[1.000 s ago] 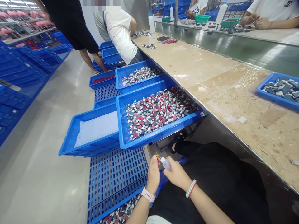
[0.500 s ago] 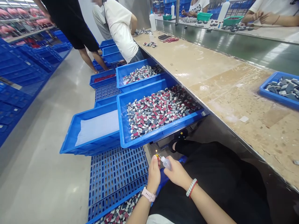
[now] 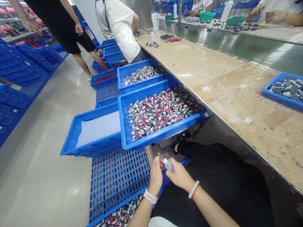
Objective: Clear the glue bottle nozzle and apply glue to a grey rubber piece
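Low in front of my lap, my left hand (image 3: 156,176) is closed round a yellow lighter (image 3: 159,157), mostly hidden by the fingers. A tiny flame (image 3: 158,154) shows at its top. My right hand (image 3: 178,174) grips a small translucent squeeze bottle (image 3: 168,165), tilted so its thin needle tip points at the lighter's top. The tip is right by the flame; I cannot tell whether they touch. Just beyond my hands stands a blue bin (image 3: 151,138) full of small grey, white and red pieces (image 3: 156,113).
Left of that bin, another blue bin (image 3: 71,138) holds white sheets (image 3: 99,127). Slotted blue pallets (image 3: 118,176) lie below. The worktable (image 3: 213,78) runs along my right, with a blue tray (image 3: 267,91) of grey pieces. Co-workers sit ahead and across; one person (image 3: 59,25) stands in the aisle.
My hands, the lighter and the bottle keep almost the same place; the flame looks smaller. The standing person in the aisle has straightened and shifted left, arms now hanging.
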The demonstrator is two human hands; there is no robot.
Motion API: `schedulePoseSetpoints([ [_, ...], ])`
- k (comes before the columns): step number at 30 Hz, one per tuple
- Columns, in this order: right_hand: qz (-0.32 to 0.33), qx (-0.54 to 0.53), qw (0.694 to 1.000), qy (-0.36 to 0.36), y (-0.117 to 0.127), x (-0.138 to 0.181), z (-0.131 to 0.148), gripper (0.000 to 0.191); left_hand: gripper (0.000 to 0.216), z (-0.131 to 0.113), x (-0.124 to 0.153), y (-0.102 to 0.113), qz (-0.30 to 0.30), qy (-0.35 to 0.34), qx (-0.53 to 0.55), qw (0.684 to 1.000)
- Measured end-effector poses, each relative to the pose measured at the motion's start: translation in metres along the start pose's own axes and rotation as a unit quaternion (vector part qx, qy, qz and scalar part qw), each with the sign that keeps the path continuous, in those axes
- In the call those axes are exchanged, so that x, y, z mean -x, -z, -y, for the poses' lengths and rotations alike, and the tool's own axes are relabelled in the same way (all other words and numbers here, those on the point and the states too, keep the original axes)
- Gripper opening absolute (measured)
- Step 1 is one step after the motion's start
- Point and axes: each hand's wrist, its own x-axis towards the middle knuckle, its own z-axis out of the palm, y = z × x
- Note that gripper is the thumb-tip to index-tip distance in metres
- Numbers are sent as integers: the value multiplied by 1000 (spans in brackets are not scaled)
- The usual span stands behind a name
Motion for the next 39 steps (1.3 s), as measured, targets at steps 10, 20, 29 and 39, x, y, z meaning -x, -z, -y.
schedulePoseSetpoints([
  [10,-3,3,1000,0,1,-1,-1,17,36,-1,0,0,3,-7,0,1000],
  [20,-5,7,1000,7,1,0,-1,16,37,0,-1,-1,0,-6,0,1000],
  [29,-5,9,1000,10,1,0,-2,17,37,0,-1,-1,3,-2,1,1000],
  [39,-8,11,1000,10,0,1,-1,17,38,2,-1,-2,0,-12,0,1000],
])
